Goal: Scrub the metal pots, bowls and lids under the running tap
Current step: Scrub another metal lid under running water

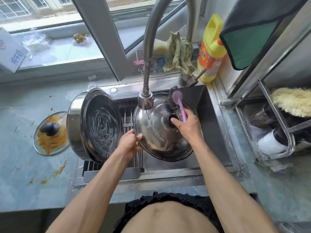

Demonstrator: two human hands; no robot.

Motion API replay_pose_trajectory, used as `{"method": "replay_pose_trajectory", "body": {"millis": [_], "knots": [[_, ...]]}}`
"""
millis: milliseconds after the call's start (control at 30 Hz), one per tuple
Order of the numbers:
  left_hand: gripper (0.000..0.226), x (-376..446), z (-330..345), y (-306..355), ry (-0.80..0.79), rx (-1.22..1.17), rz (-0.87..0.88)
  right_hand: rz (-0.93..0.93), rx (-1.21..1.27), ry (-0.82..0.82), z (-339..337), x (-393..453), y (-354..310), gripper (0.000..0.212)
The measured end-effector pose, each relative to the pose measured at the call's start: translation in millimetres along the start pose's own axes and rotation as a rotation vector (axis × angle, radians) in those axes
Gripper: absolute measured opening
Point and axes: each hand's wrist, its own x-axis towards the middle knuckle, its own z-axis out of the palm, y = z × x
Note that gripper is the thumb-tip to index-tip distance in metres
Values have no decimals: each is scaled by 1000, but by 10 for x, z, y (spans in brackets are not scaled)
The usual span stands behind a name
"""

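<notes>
Left hand (129,145) grip pinches lid (161,132) rim; right hand (186,125) grip wraps brush (176,101) handle, bristles on lid beyond knob.

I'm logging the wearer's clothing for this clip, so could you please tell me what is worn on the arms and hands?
Nothing is worn on them. The left hand and right hand are bare: no gloves, and no rings, watch or bracelets that I can see. Both forearms are bare too, with no sleeves in view up to the frame's bottom edge.
</notes>
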Motion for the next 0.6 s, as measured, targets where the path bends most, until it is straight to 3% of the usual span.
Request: {"method": "replay_pose_trajectory", "body": {"millis": [133,400,600], "knots": [[34,23,-49,-179,42,-104,-80,66,-11,64,-168,63,78,28],[41,1,-181,-350,34,-158,-116,119,-44,87,-347,15,265,21],[34,-49,-219,-403,15,-217,-113,142,21,79,-309,-89,265,19]]}}
